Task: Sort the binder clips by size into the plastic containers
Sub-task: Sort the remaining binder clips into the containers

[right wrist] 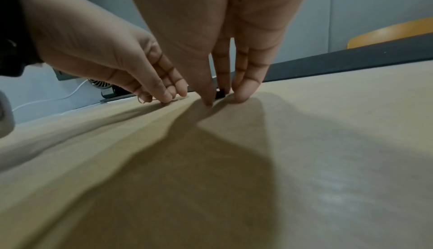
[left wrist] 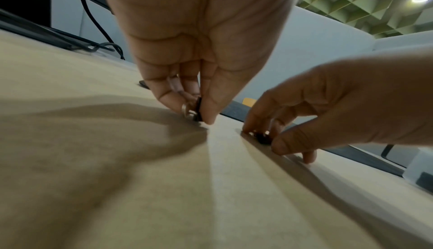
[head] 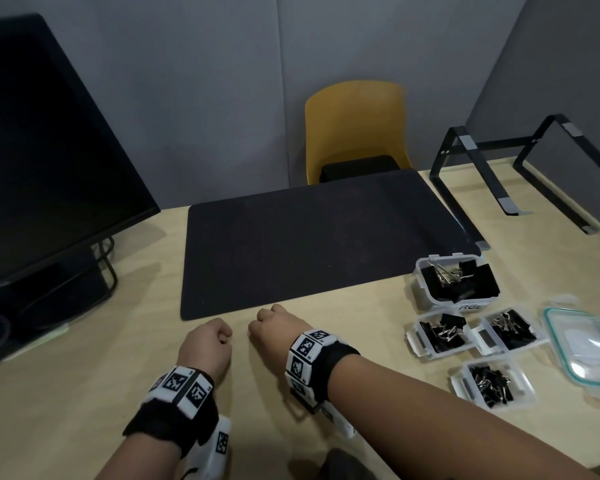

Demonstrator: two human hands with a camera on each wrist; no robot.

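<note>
- While both hands work low on the desk, a dark monitor stands at the far left, its cables trailing behind it.
- Left hand: knuckles up, fingers curled down to the desk; the left wrist view shows thumb and fingers pinching one small binder clip, black with a silver wire loop, its lower edge at the desk surface.
- Right hand: just beside the left, fingers pressed close together and pointing down, thumb and fingers closed around a second small black clip that sits on the desk.
- One dark mat lies just beyond both hands; one yellow chair stands behind the desk.
- Four open plastic containers sit at the right, all holding black clips:
  - the tall tub, farthest back, holds the biggest clips; its front label reads "RGE", the first letters being hidden.
  - two low boxes side by side in front of it, the left one and the right one, hold mid-sized clips; I cannot tell whether the sizes differ.
  - the nearest box holds the smallest clips.
- One clear lid with a teal seal lies at the far right, and one black metal stand sits behind the containers.
</note>
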